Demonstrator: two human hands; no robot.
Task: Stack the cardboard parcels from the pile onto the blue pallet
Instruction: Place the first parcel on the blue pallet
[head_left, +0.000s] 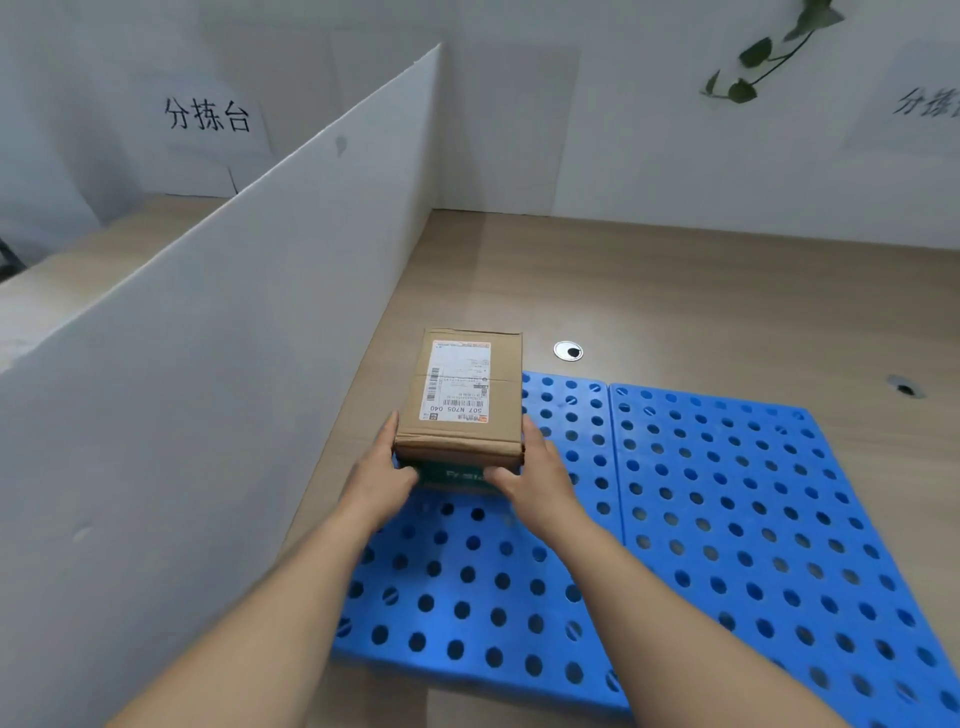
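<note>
Evidently the cardboard parcel (460, 400), long axis pointing away, hangs over the far-left corner of the blue pallet (727, 493); fingers of left hand (382, 475) and right hand (535, 475) clasp its near end.

A cardboard parcel (462, 395) is gripped between the left hand (382, 483) and the right hand (535, 478), label side up, at the far left corner of the blue pallet (727, 519). The pallet is laid on a table (675, 291) beside a white partition (208, 338).

Left blocked by white divider (234, 322); blue pallet (727, 519) surface open right of parcel (462, 400).
</note>
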